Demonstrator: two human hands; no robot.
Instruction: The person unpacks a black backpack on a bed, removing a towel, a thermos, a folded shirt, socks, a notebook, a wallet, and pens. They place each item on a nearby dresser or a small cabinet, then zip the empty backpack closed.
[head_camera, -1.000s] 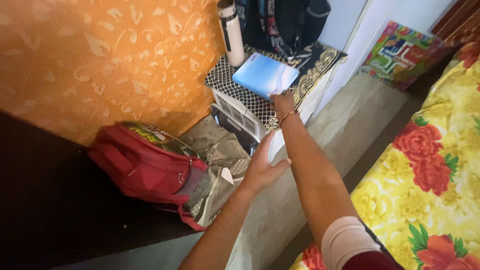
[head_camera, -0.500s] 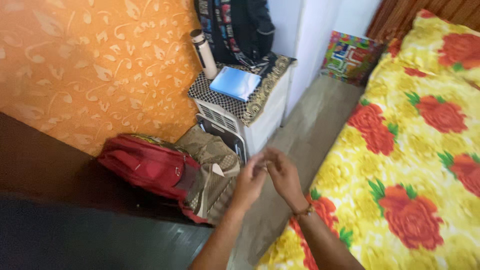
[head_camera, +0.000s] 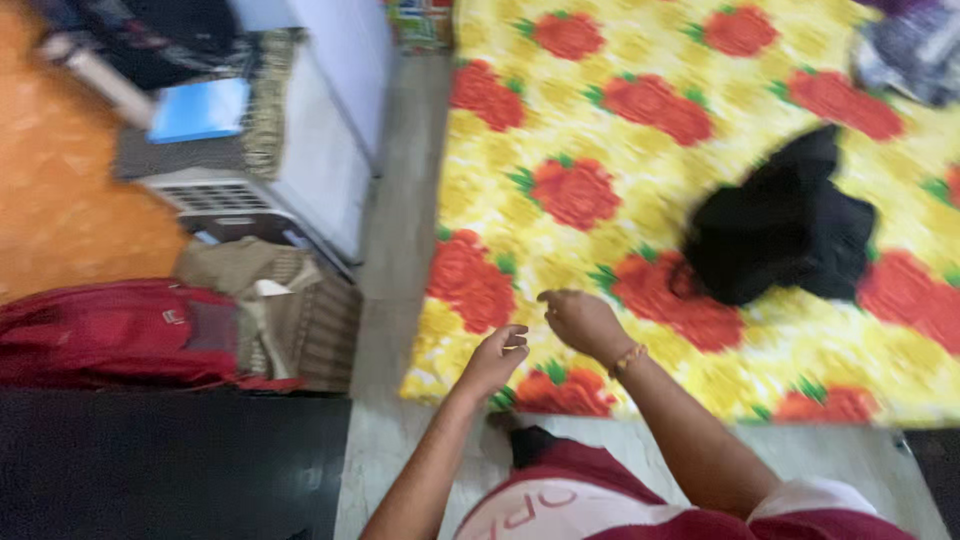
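Observation:
My left hand (head_camera: 497, 357) and my right hand (head_camera: 579, 319) hover close together over the near corner of a bed with a yellow sheet printed with red flowers (head_camera: 640, 130). Both hold nothing; the fingers are loosely curled and apart. My right wrist wears a thin bracelet. A crumpled black garment (head_camera: 780, 225) lies on the sheet to the right of my right hand, well apart from it. The picture is blurred by motion.
A red bag (head_camera: 110, 330) and a tan bag (head_camera: 270, 300) lie on the floor at left by an orange wall. Behind them stands a white cooler (head_camera: 300, 170) with a blue book (head_camera: 200, 108) on top. Patterned cloth (head_camera: 910, 50) lies at the bed's far right.
My view has swung right from the cooler and bags to the bed. My right hand left the blue book, and both hands came together and now hang over the bed's corner.

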